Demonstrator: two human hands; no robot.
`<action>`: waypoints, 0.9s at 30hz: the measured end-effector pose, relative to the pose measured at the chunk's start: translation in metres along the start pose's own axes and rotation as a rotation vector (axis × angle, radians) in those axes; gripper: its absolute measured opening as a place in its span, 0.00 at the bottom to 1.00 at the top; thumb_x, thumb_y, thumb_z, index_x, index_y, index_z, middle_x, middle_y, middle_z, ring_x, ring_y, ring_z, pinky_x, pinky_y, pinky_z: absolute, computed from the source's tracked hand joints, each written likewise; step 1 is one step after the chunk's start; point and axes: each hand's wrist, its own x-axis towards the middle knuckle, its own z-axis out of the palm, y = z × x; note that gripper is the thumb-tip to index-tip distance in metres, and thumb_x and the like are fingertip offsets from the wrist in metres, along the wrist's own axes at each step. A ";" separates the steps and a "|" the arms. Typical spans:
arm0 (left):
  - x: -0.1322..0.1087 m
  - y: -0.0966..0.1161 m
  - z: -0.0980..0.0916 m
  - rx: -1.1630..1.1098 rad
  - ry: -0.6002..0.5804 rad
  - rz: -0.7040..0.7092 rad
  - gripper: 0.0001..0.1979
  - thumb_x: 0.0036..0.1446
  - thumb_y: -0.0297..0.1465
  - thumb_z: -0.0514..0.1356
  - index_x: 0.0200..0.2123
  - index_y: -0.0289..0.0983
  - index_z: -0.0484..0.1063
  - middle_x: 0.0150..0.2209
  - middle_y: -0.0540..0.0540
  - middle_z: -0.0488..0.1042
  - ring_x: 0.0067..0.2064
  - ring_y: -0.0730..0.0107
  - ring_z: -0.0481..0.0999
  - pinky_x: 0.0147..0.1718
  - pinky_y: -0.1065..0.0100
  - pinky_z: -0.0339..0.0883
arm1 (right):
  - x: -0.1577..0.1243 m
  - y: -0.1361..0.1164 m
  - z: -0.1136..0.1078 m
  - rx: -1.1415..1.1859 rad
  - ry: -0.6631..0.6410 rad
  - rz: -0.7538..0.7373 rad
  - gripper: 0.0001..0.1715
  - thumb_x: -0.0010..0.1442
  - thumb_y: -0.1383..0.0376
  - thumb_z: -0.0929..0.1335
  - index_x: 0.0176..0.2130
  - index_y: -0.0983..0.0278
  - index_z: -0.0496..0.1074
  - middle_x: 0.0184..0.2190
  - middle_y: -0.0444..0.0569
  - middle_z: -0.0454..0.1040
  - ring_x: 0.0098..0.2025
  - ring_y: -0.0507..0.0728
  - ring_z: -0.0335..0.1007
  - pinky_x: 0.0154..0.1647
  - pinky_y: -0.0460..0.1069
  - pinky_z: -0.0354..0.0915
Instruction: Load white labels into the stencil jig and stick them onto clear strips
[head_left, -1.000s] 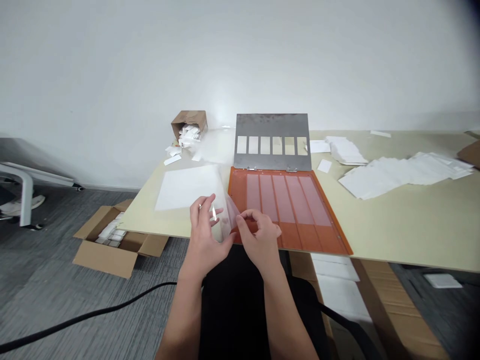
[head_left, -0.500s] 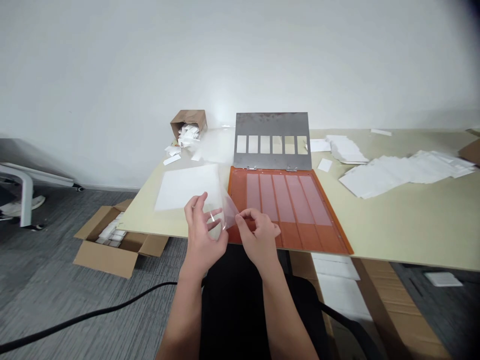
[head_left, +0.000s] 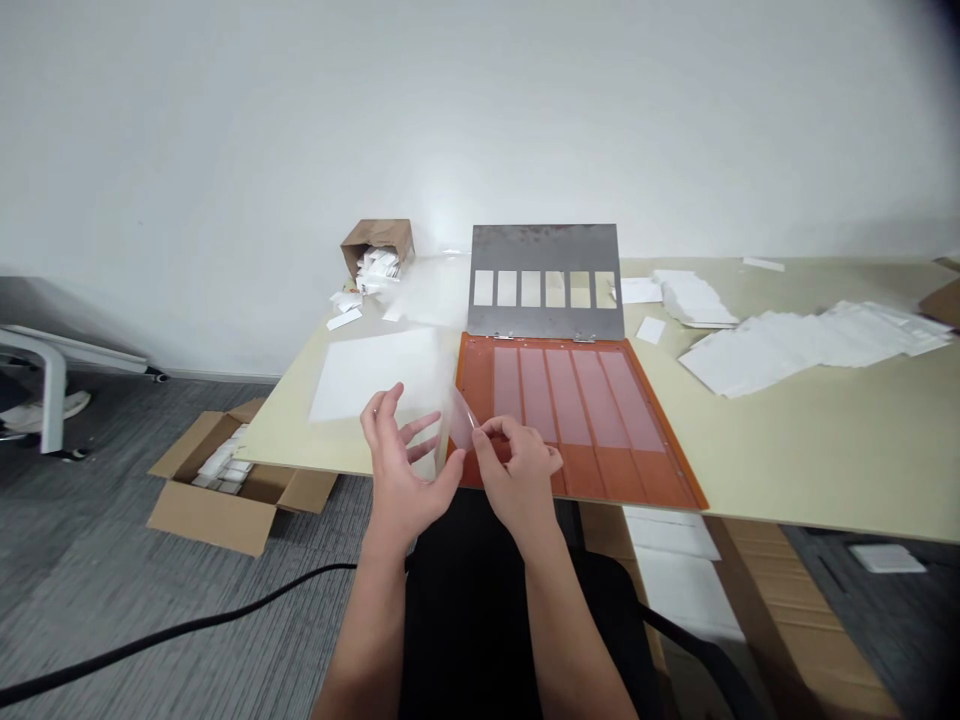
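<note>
Right hand [head_left: 521, 470] pinches a clear film [head_left: 459, 420] upright over the near edge of an orange hinged board [head_left: 585, 472]; the open left hand [head_left: 401, 465] sits just beside it. A loose pinch could let the film slip or crease.

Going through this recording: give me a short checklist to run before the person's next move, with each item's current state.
Right hand pinching the clear film: ok.
Left hand off the film: cannot tell, its thumb is very close.
Hinged metal plate with six windows folded back off the orange board: ok.
Five pink strips on the board flat, no creases visible: ok.
White sheet flat on the table, apart from the board: ok.
</note>
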 end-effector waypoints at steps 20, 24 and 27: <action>0.022 -0.010 0.032 -0.009 0.465 -0.185 0.31 0.55 0.32 0.65 0.61 0.41 0.58 0.64 0.37 0.51 0.40 0.71 0.80 0.33 0.68 0.81 | -0.008 0.007 0.012 -0.254 0.142 0.001 0.11 0.64 0.62 0.63 0.32 0.61 0.71 0.32 0.45 0.78 0.41 0.60 0.65 0.49 0.60 0.44; 0.030 -0.015 0.041 0.000 0.457 -0.173 0.31 0.55 0.31 0.64 0.61 0.41 0.58 0.64 0.36 0.51 0.39 0.72 0.80 0.32 0.69 0.80 | -0.010 0.011 0.018 -0.435 0.209 0.007 0.11 0.65 0.63 0.62 0.34 0.62 0.71 0.35 0.50 0.78 0.41 0.62 0.62 0.45 0.60 0.45; 0.036 -0.018 0.045 0.015 0.442 -0.162 0.31 0.55 0.30 0.64 0.61 0.40 0.58 0.63 0.35 0.52 0.39 0.72 0.80 0.32 0.69 0.79 | -0.010 0.013 0.024 -0.552 0.214 0.009 0.12 0.65 0.62 0.61 0.34 0.62 0.71 0.36 0.52 0.75 0.41 0.63 0.60 0.43 0.60 0.46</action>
